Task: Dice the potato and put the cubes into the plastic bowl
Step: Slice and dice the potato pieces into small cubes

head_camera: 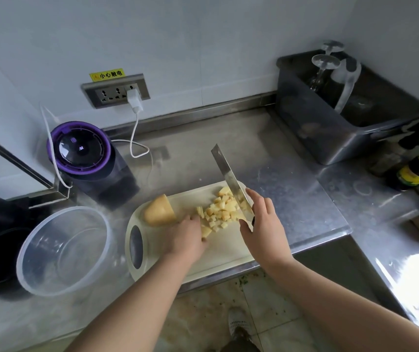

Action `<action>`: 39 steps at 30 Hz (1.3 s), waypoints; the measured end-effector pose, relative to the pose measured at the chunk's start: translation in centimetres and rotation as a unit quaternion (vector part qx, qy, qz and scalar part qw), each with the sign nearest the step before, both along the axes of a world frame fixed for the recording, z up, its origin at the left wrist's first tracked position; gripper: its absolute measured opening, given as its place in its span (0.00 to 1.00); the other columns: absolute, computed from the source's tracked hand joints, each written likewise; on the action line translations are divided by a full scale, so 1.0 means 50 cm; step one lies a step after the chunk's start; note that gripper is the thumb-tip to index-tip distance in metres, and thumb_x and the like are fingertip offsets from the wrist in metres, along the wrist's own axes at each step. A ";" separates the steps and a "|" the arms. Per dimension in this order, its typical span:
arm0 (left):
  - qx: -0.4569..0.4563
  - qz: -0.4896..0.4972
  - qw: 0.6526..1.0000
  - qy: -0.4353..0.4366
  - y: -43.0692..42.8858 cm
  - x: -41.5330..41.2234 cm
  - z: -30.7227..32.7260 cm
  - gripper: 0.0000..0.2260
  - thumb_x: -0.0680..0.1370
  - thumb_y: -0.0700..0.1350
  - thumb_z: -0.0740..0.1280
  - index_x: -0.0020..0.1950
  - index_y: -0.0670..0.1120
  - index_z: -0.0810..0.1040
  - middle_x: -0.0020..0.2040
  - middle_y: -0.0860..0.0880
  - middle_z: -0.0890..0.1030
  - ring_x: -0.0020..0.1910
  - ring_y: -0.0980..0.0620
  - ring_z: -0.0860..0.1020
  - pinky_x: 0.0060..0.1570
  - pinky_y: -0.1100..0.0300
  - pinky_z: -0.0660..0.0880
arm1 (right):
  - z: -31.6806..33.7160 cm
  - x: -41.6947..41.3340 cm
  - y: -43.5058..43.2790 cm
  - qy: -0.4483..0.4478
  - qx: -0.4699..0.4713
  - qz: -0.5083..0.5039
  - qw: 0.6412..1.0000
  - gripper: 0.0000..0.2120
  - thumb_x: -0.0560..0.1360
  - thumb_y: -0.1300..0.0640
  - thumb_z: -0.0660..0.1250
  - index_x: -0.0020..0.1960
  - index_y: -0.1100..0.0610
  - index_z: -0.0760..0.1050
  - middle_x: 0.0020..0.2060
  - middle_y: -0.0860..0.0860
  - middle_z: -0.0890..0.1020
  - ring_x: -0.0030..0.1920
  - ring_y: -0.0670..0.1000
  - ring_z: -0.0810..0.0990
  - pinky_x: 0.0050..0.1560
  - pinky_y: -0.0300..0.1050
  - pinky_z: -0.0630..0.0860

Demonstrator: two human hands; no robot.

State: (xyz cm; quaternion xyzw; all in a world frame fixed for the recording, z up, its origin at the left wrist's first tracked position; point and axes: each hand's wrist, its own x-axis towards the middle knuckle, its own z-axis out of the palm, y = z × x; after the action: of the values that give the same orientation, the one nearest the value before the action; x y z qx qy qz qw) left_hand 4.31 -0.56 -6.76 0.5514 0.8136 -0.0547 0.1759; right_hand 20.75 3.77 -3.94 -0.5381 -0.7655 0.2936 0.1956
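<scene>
A pile of yellow potato cubes (222, 210) lies on the white cutting board (226, 252). An uncut potato half (158, 210) sits at the board's far left corner. My right hand (261, 229) grips the handle of a cleaver (228, 179), whose blade stands on edge against the right side of the cubes. My left hand (188, 236) rests on the board with its fingers against the left side of the pile; its fingertips are hidden. The clear plastic bowl (29, 260) stands to the left of the board and looks empty.
A purple-lidded appliance (81, 148) with a white cable stands behind the bowl. A grey bin (330, 133) with glasses sits at the back right, bottles (416, 168) beside it. The board overhangs the steel counter's front edge (317, 243).
</scene>
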 end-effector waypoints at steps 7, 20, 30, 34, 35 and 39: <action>0.025 0.011 0.998 -0.049 -0.004 -0.003 -0.004 0.19 0.76 0.50 0.68 0.65 0.46 0.72 0.62 0.46 0.74 0.60 0.46 0.75 0.58 0.54 0.73 | 0.005 -0.003 -0.015 -0.003 -0.014 0.069 0.997 0.26 0.78 0.61 0.64 0.73 0.50 0.63 0.62 0.47 0.71 0.44 0.52 0.78 0.45 0.50 0.79; 0.098 0.021 0.990 -0.095 -0.034 -0.017 0.002 0.13 0.75 0.53 0.69 0.55 0.48 0.73 0.54 0.53 0.75 0.53 0.50 0.77 0.46 0.57 0.74 | -0.003 0.026 0.003 -0.121 -0.063 0.168 0.976 0.08 0.78 0.64 0.58 0.53 0.58 0.73 0.36 0.45 0.67 0.34 0.48 0.70 0.32 0.37 0.66; 0.123 0.025 0.988 -0.084 -0.047 -0.013 0.003 0.15 0.75 0.56 0.69 0.53 0.48 0.72 0.53 0.51 0.74 0.50 0.50 0.76 0.41 0.60 0.71 | -0.013 0.026 -0.012 -0.184 -0.079 0.207 0.958 0.13 0.79 0.63 0.56 0.60 0.57 0.73 0.40 0.49 0.70 0.39 0.51 0.73 0.35 0.39 0.68; 0.126 0.036 0.989 -0.072 -0.045 -0.007 0.003 0.15 0.75 0.57 0.68 0.49 0.48 0.69 0.52 0.52 0.73 0.47 0.51 0.76 0.38 0.61 0.70 | -0.014 0.027 -0.010 -0.198 -0.072 0.199 0.957 0.12 0.80 0.63 0.55 0.60 0.57 0.73 0.44 0.51 0.73 0.42 0.53 0.77 0.40 0.45 0.76; 0.127 0.037 0.988 -0.073 -0.043 -0.005 0.002 0.14 0.75 0.56 0.68 0.49 0.48 0.69 0.52 0.51 0.73 0.46 0.51 0.76 0.39 0.60 0.71 | -0.014 0.029 -0.007 -0.200 -0.071 0.187 0.959 0.12 0.80 0.63 0.55 0.60 0.57 0.73 0.44 0.51 0.74 0.42 0.53 0.78 0.41 0.47 0.78; 0.133 0.039 0.986 -0.097 -0.042 -0.008 -0.001 0.11 0.77 0.51 0.66 0.53 0.46 0.72 0.55 0.50 0.74 0.49 0.50 0.75 0.44 0.57 0.74 | -0.014 0.030 -0.003 -0.199 -0.066 0.178 0.962 0.14 0.79 0.63 0.56 0.61 0.56 0.74 0.45 0.51 0.75 0.41 0.53 0.79 0.41 0.49 0.80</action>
State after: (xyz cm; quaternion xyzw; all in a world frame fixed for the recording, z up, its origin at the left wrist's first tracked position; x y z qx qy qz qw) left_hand 3.93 -2.68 -6.83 0.5403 0.8139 0.1144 0.1807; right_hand 22.26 3.63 -4.65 -0.4528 -0.8510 0.2610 -0.0519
